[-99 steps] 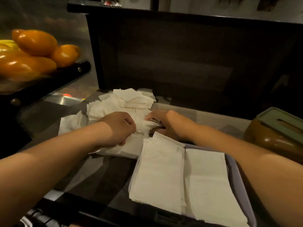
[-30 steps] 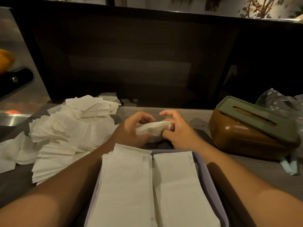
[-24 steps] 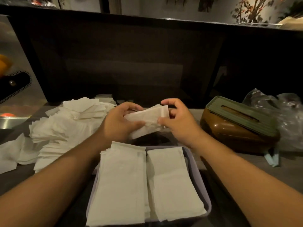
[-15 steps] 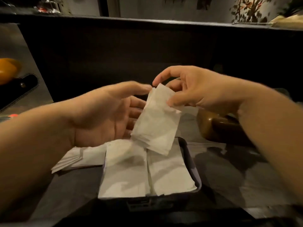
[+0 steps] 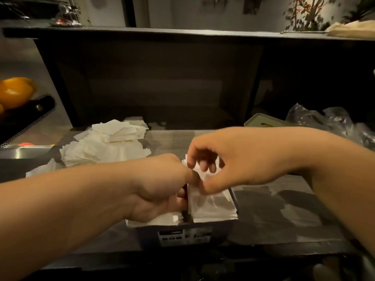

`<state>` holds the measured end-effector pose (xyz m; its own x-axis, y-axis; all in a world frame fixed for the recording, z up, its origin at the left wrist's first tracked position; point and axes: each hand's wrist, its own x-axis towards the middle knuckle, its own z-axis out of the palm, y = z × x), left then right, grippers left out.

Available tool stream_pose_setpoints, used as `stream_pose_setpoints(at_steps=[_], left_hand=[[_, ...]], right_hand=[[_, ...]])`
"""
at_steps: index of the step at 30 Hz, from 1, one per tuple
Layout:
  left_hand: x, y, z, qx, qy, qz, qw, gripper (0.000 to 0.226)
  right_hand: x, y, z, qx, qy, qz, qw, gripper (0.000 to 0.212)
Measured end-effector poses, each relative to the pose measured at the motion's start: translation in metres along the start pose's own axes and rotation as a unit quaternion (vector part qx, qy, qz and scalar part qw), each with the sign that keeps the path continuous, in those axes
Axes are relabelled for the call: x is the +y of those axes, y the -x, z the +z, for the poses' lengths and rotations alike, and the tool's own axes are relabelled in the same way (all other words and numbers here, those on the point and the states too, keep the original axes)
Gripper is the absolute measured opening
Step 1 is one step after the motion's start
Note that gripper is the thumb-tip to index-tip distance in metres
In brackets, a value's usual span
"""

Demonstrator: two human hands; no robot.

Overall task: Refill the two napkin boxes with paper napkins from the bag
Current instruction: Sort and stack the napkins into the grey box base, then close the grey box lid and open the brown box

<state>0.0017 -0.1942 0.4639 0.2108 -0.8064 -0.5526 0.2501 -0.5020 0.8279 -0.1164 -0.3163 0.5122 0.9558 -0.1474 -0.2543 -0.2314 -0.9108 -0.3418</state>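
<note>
Since half a second ago both hands have dropped from mid-air to the open grey napkin box (image 5: 182,230) at lower centre. Head view: right hand (image 5: 239,159) pinches a small white napkin wad (image 5: 197,175); left hand (image 5: 160,191) grips it from below, pressing into the box. Recommended: seat it flat, edges aligned with stacked napkins (image 5: 213,207). Loose napkin pile (image 5: 105,145) lies left of centre.

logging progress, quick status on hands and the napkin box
Left hand and right hand both pinching a napkin bundle, lowering it into the open box. Loose napkin pile left of it. Nothing blocking.
</note>
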Motion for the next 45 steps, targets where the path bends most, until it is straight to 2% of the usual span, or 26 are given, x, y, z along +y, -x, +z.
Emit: stream_pose_setpoints(at_steps=[3, 6, 7, 10, 13, 15, 18, 24, 28, 30, 33, 36, 38, 40, 41, 42, 45], left_hand=[[0.003, 0.005, 0.000, -0.052, 0.003, -0.019, 0.998, 0.031], [0.012, 0.018, -0.012, -0.103, -0.003, -0.043, 0.994, 0.037], [0.016, 0.023, -0.018, -0.096, -0.020, -0.041, 0.994, 0.039], [0.026, 0.037, -0.033, 0.013, -0.118, 0.019, 0.993, 0.029], [0.030, 0.037, -0.040, 0.065, -0.188, 0.046, 0.979, 0.015], [0.026, 0.031, -0.041, 0.050, -0.229, 0.010, 0.972, 0.014], [0.016, 0.019, -0.037, 0.013, -0.248, -0.033, 0.968, 0.020], [0.009, 0.008, -0.038, 0.035, -0.238, -0.043, 0.970, 0.026], [0.014, 0.012, -0.044, 0.000, -0.248, -0.043, 0.968, 0.023], [0.026, 0.014, -0.047, -0.010, -0.290, -0.024, 0.957, 0.018], [0.058, 0.006, -0.043, 0.062, -0.411, 0.076, 0.907, 0.011], [0.088, -0.021, -0.019, 0.114, -0.496, 0.177, 0.842, 0.010], [0.102, -0.048, -0.003, 0.124, -0.575, 0.234, 0.775, 0.013], [0.110, -0.076, 0.011, 0.132, -0.654, 0.279, 0.691, 0.023], [0.112, -0.089, 0.018, 0.131, -0.678, 0.291, 0.663, 0.029], [0.113, -0.101, 0.026, 0.124, -0.691, 0.297, 0.647, 0.035], [0.113, -0.128, 0.053, 0.085, -0.705, 0.291, 0.641, 0.043]], right_hand=[[0.001, -0.006, 0.013, -0.041, 0.054, 0.008, 0.998, 0.040], [0.000, -0.010, 0.021, -0.059, 0.072, 0.008, 0.996, 0.032], [0.000, -0.011, 0.023, -0.065, 0.078, 0.004, 0.995, 0.029], [-0.001, -0.014, 0.025, -0.075, 0.079, 0.003, 0.994, 0.031], [-0.004, -0.009, 0.019, -0.039, 0.060, 0.016, 0.997, 0.027], [-0.007, -0.009, 0.016, -0.039, 0.068, 0.018, 0.997, 0.026], [-0.011, -0.015, 0.024, -0.095, 0.103, 0.024, 0.990, 0.028], [-0.008, -0.026, 0.035, -0.125, 0.137, 0.022, 0.982, 0.026], [-0.008, -0.023, 0.027, -0.138, 0.109, 0.025, 0.984, 0.024], [-0.008, -0.015, 0.014, -0.107, 0.066, 0.036, 0.991, 0.018], [0.002, -0.003, -0.009, 0.008, 0.001, 0.059, 0.998, 0.008], [0.031, 0.000, -0.023, 0.111, 0.018, 0.131, 0.985, 0.006], [0.057, -0.001, -0.025, 0.146, 0.065, 0.201, 0.966, 0.009], [0.082, -0.001, -0.025, 0.165, 0.088, 0.260, 0.947, 0.014], [0.094, -0.001, -0.025, 0.171, 0.096, 0.277, 0.940, 0.017], [0.106, 0.001, -0.024, 0.171, 0.102, 0.292, 0.935, 0.020], [0.136, 0.005, -0.019, 0.161, 0.113, 0.317, 0.928, 0.032]])
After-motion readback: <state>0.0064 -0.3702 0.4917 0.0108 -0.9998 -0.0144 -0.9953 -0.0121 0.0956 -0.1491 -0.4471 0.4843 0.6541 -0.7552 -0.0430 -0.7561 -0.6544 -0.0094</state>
